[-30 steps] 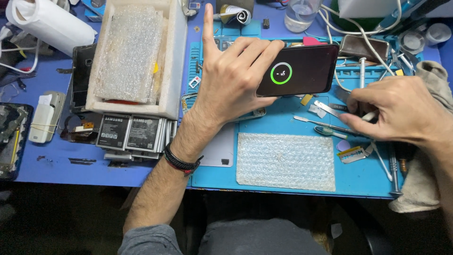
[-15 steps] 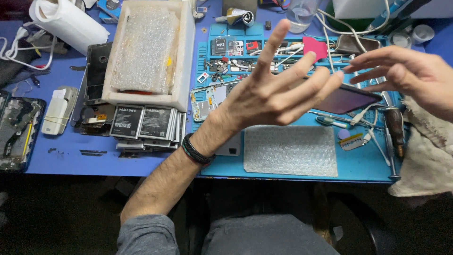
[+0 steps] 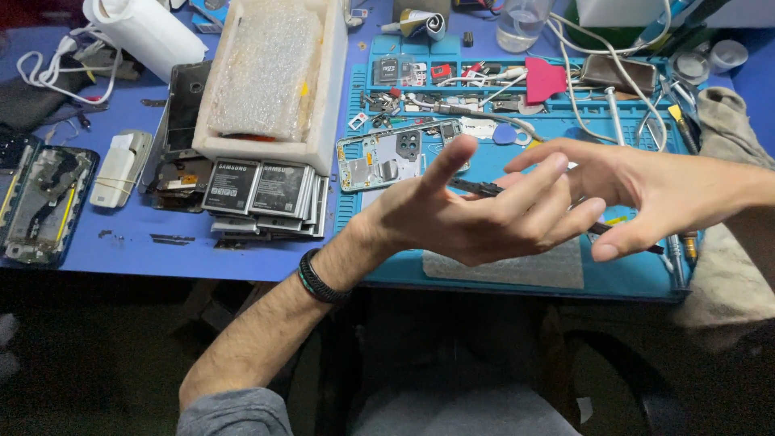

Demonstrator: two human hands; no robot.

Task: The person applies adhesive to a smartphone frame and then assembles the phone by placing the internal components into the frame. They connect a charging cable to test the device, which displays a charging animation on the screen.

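A thin dark tool (image 3: 476, 188) shows between the two hands, over the blue mat (image 3: 638, 278). Only a short bit of it can be seen. Its long side runs left to right, tipped a little down to the right. I cannot tell if a hand holds it or if it just lies on the mat. The left hand (image 3: 476, 214) floats above the mat with its palm up and its fingers spread wide, pointing up and to the right. A black band (image 3: 319, 277) sits on its wrist. The right hand (image 3: 638, 190) comes in from the right side, fingers open and loose, pointing left. Its fingertips are just beside the left hand's fingers. Behind the hands lies an open phone frame (image 3: 387, 156), near the mat's left edge. Farther left is a stack of batteries (image 3: 262, 190) in front of a white box (image 3: 278, 77) with bubble wrap in it.
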